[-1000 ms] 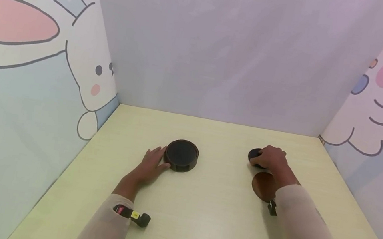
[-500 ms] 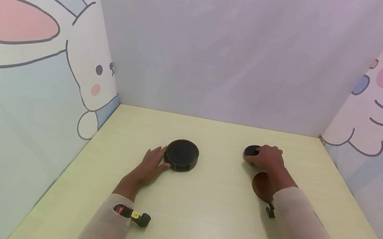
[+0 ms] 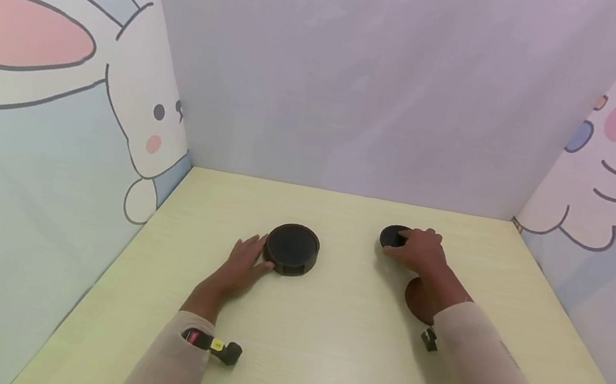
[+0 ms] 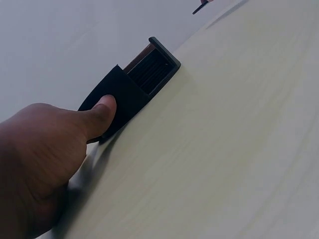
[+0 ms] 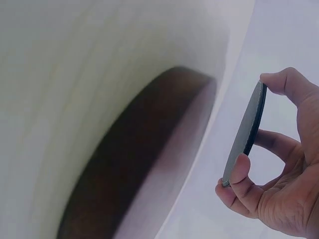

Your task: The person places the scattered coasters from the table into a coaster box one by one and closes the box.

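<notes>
My left hand rests at the left side of a round dark coaster holder, its fingers extended and its thumb on the holder's near side. Stacked coasters show through a cut-out in the holder's wall in the left wrist view. My right hand pinches a round black coaster by its rim. Seen from the right wrist, this coaster is thin, tilted and raised, with a grey face and dark edge. Beneath my right forearm sits a reddish-brown round object, partly hidden by the wrist.
Everything stands on a pale wood-grain tabletop. A plain lilac backdrop rises behind it. Side panels with cartoon animals border the left and right. A black strap with a small camera is on the left wrist.
My right hand has carried the black coaster up and to the left, away from the brown round object. My left hand and the holder have stayed in place.
</notes>
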Available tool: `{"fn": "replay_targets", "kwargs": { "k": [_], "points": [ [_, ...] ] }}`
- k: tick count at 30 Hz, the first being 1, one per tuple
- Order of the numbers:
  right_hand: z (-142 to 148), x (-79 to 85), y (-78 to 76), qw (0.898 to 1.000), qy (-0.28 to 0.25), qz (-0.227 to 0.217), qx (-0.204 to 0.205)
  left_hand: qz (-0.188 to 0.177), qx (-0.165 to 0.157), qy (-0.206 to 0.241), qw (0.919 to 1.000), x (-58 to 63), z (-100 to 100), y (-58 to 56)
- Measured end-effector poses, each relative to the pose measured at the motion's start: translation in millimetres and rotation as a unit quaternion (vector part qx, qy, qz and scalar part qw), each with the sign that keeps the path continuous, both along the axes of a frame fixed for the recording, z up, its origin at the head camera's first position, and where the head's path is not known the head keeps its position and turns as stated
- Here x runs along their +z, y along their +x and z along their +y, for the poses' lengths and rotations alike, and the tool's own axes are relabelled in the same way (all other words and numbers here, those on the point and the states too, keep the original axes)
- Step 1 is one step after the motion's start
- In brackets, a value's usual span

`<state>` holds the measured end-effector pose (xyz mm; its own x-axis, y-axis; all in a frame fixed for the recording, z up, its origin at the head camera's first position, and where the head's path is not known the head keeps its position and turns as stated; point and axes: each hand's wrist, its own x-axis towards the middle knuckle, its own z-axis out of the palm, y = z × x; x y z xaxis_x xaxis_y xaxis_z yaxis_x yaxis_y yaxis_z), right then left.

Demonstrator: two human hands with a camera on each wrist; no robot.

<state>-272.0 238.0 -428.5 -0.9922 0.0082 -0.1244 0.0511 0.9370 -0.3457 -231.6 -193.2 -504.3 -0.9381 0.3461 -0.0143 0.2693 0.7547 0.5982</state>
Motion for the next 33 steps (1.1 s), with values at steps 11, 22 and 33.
{"fn": "replay_targets", "kwargs": {
  "k": [11,22,33],
  "points": [
    [-30.5,7.1,9.4,0.998,-0.043,0.027,0.036,-0.004,0.002,-0.001,1.0000,-3.8,-0.2,-1.5],
    [-58.7,7.1,19.5,0.994,-0.054,0.075,0.063,-0.003,-0.002,0.005,1.0000,-4.2,-0.9,-1.0],
    [-85.4,7.6,28.0,0.987,-0.064,0.112,0.096,-0.003,-0.007,0.006,1.0000,-0.6,-0.8,-1.4]
  ]
}}
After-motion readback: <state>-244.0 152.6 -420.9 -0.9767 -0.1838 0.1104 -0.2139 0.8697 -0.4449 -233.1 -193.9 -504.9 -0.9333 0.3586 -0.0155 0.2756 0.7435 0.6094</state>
